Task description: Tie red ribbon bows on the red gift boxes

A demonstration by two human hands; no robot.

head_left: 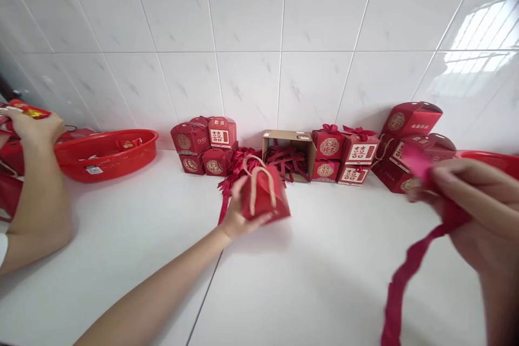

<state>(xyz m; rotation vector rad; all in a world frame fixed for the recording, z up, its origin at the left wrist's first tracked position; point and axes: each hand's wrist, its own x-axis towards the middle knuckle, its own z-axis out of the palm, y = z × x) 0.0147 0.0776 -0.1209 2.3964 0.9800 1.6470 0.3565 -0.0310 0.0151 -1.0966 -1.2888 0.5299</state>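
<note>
My left hand (234, 220) grips the side of a small red gift bag (263, 197) with beige rope handles, slightly blurred, near the middle of the table. Close to the camera at the right, my right hand (478, 200) pinches a dark red ribbon (399, 286), whose long end hangs down past the frame's bottom edge. Behind the bag lies a heap of red ribbons (239, 170). Beside that heap, an open cardboard box (308, 154) on its side holds more dark red ribbons (286, 159).
Red gift boxes are stacked along the tiled wall, plain ones (190, 138) left and bow-topped ones (360, 151) right. Larger red boxes (413, 119) stand farther right. A red plastic basin (107, 165) sits left, near a co-worker's arm (40, 189) holding a red packet (30, 110).
</note>
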